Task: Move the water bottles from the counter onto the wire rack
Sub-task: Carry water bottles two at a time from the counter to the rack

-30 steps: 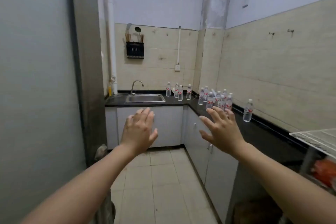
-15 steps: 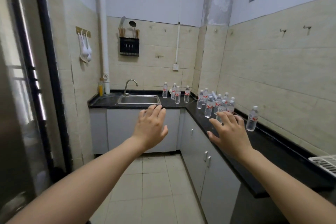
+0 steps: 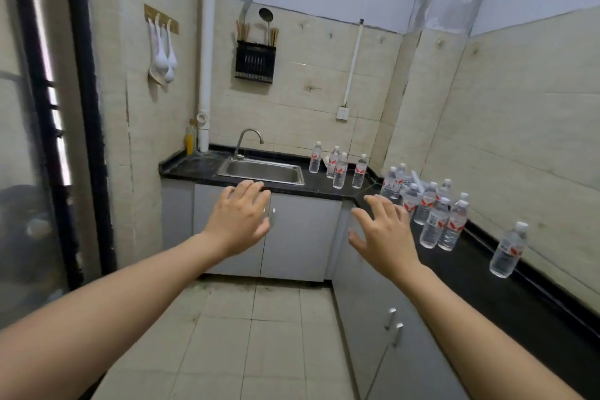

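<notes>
Black stone makes the L-shaped desk (image 3: 506, 286), which runs along the back wall and then along the right wall, above grey cabinet doors (image 3: 298, 237). Set into its back part is a steel sink (image 3: 261, 171) with a curved tap (image 3: 248, 143). All the water bottles stand upright on the desk: four (image 3: 339, 166) just to the right of the sink, a tight cluster (image 3: 425, 208) past the corner on the right part, and one single bottle (image 3: 507, 250) apart from the cluster, nearer to the camera. The wire rack is not in view. Both arms reach forward over the tiled floor (image 3: 253, 328). The left hand (image 3: 238, 216) is in the air in front of the cabinets, its grip open with fingers loosely spread, and it holds nothing. The right hand (image 3: 383, 234) is near the desk corner, just beside the cluster, its grip also open and empty, touching no bottle. On the back wall hangs a small black utensil holder (image 3: 255, 63).
</notes>
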The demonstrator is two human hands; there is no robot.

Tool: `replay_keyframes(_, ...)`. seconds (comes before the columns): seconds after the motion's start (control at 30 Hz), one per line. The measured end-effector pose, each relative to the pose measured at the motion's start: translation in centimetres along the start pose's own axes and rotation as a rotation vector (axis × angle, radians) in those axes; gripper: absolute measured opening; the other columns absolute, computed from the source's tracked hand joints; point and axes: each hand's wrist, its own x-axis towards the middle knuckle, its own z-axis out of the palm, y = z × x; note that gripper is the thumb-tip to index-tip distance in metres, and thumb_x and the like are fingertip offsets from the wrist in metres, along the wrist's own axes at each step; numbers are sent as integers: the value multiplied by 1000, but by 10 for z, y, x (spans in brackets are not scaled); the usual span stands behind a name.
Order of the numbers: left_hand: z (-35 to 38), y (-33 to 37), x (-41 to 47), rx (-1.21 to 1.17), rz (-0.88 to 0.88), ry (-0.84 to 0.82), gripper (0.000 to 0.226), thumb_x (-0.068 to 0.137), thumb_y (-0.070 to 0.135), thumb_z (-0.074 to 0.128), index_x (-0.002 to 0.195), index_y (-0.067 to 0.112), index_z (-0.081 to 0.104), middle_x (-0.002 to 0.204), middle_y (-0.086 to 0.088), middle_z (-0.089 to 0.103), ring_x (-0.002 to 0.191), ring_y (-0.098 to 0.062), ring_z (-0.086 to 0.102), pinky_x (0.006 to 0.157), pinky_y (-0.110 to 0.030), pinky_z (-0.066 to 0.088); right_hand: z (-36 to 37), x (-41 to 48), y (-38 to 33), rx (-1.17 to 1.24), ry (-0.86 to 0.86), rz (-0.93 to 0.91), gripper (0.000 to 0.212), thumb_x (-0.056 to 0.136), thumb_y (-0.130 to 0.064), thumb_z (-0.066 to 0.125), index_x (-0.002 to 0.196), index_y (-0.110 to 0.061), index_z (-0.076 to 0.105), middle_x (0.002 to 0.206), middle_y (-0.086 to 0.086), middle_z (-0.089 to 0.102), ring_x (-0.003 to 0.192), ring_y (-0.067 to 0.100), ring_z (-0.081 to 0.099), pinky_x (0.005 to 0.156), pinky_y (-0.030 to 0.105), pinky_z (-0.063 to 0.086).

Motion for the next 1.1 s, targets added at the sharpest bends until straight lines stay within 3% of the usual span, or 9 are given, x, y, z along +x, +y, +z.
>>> replay_keyframes(0.07,22,-20,25,-34,-32,-14,43,60,30,67,96,7,63,98,-12,69,92,-28,67,71,-38,54,26,34,2,14,-15,-1,40,52,-28,86,84,-11,70,100,20,68,96,36,65,72,49,53)
replay_keyframes(0.17,57,-47,60,-69,-55,-2,44,63,29,71,100,7,63,102,-13,68,95,-29,66,75,-40,54,66,80,7,28,-47,7,41,50,-25,87,85,-10,69,101,21,68,95,37,65,71,50,53)
replay_keyframes(0.3,110,-68,96,-136,-115,-50,41,66,34,52,96,9,63,95,-9,69,89,-25,67,68,-36,54,121,121,9,147,-99,92,44,50,-17,87,88,-6,69,99,24,67,94,40,65,70,51,52)
replay_keyframes(0.43,171,-73,111,-134,-80,-158,45,65,38,40,92,12,65,92,-6,70,85,-22,68,65,-33,55,176,143,17,85,-175,21,48,40,-18,88,83,-9,70,94,19,68,88,35,67,62,45,54)
replay_keyframes(0.6,226,-91,166,-175,-130,-178,48,66,37,37,91,9,67,92,-9,71,84,-26,69,65,-36,55,240,191,47,183,-254,150,42,64,-16,78,103,-5,66,117,25,60,111,41,55,84,54,46)
replay_keyframes(0.7,259,-98,206,-316,-196,-125,61,70,41,31,107,4,63,109,-14,66,102,-32,62,80,-42,51,283,223,63,204,-279,172,41,77,-19,67,114,-5,60,128,22,52,119,40,48,90,51,42)
replay_keyframes(0.8,284,-114,246,-396,-300,-154,66,74,43,30,126,7,49,131,-10,52,124,-28,44,98,-41,37,325,262,72,240,-321,262,42,86,-25,55,126,-11,51,135,14,45,121,31,43,93,42,40)
replay_keyframes(0.97,338,-150,287,-398,-441,-196,49,88,29,47,133,11,40,137,-6,46,129,-23,37,103,-37,31,397,320,64,372,-388,294,44,89,-27,51,129,-11,46,134,11,43,121,27,40,95,37,39)
replay_keyframes(1.1,395,-175,296,-396,-561,-275,48,89,27,49,133,11,40,139,-7,45,130,-23,36,104,-38,30,458,344,55,415,-459,270,43,89,-28,51,128,-11,48,134,10,43,121,26,40,95,35,38)
